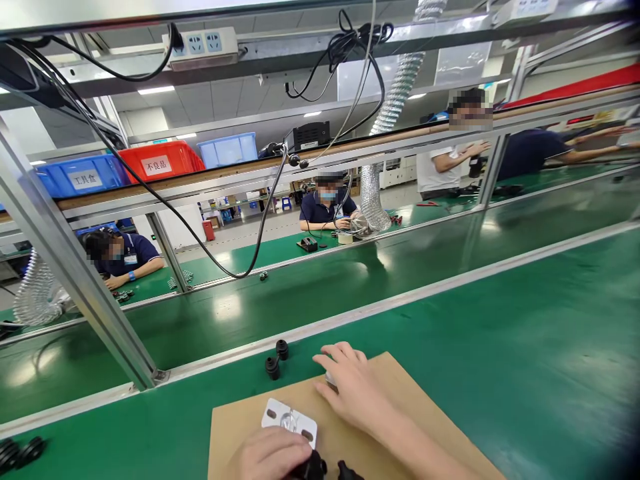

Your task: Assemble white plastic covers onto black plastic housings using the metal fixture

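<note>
White plate (pixel 295 421), flat with rounded corners, two dark oval slots and clear round middle, lies on tan board (pixel 400 400) atop green counter (pixel 500 333). My left hand (pixel 273 453) meets plate's near edge and black part (pixel 315 467); grip hidden, cannot tell. My right hand (pixel 353 387) hovers, fingers parted, partly covering small pale piece (pixel 330 379).

Solid green is shown by the tabletop (pixel 505 333), and plain tan by the board (pixel 400 400). White is borne by the slotted plate (pixel 297 424), black by 2 small parts (pixel 277 360). The 3 bins are coloured blue (pixel 83 177), red (pixel 161 160) and pale blue (pixel 228 149).
</note>
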`<state>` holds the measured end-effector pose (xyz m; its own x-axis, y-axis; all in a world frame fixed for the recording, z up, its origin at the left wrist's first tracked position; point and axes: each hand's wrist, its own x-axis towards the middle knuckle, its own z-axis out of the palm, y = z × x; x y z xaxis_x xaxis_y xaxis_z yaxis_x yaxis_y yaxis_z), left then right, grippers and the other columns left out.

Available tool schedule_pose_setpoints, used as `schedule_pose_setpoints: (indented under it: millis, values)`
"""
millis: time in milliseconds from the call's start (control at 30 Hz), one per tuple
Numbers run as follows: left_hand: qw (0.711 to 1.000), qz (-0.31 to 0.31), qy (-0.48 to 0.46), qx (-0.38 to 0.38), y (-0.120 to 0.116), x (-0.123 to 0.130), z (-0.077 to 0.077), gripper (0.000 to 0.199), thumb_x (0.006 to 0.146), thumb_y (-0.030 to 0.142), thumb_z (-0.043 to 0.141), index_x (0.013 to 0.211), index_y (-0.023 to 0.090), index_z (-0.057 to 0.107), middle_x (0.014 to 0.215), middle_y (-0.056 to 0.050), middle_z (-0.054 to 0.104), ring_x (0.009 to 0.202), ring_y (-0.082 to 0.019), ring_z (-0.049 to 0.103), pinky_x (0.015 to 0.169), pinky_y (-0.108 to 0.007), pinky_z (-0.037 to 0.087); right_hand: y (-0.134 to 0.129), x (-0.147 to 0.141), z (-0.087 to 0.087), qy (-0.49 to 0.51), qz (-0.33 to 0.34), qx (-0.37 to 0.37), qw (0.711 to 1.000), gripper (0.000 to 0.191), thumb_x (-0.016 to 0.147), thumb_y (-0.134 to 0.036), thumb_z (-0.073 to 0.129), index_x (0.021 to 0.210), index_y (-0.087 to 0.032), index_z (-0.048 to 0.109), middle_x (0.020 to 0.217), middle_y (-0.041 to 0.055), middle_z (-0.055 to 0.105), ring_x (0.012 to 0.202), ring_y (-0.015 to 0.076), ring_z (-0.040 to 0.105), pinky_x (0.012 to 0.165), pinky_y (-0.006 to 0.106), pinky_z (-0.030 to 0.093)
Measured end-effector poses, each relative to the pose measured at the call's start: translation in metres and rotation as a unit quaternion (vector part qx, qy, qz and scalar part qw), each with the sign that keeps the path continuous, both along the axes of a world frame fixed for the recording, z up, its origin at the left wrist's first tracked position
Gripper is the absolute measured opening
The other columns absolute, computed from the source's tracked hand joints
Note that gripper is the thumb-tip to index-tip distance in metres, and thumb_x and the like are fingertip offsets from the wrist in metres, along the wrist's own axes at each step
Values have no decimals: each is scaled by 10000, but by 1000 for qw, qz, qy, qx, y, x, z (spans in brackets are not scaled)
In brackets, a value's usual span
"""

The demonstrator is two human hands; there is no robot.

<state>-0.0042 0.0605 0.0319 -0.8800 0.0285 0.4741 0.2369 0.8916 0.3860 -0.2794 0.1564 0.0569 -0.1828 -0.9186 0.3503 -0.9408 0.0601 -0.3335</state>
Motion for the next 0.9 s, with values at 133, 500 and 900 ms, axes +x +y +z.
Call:
schedule_pose_setpoints:
  millis: [133,500,900]
  values:
    - [1000,-4,-10,-14,-4,-4,-10,457,1097,408,579,1509,216,622,1096,-177,820,973,-345,801,845,-444,633,-9,9,-4,-16,38,-61,997,216,1041,-196,591,1215,-201,718,1284,147,679,1196,343,564,989,508,455]
    - [943,269,41,192,-5,-6,8,366,1121,413,485,1368,262,709,1411,-162,652,1338,-335,609,1163,-534,529,-64,25,6,2,71,-49,996,424,1063,-86,467,1453,-184,602,1339,137,658,1174,334,546,949,467,455]
    - [961,193,-50,191,-23,4,-18,642,921,468,777,1516,291,617,1511,-159,650,1404,-397,616,1203,-548,517,-56,-13,13,-231,69,-90,966,290,1048,-295,490,1077,-182,755,1027,97,745,950,259,642,876,409,516]
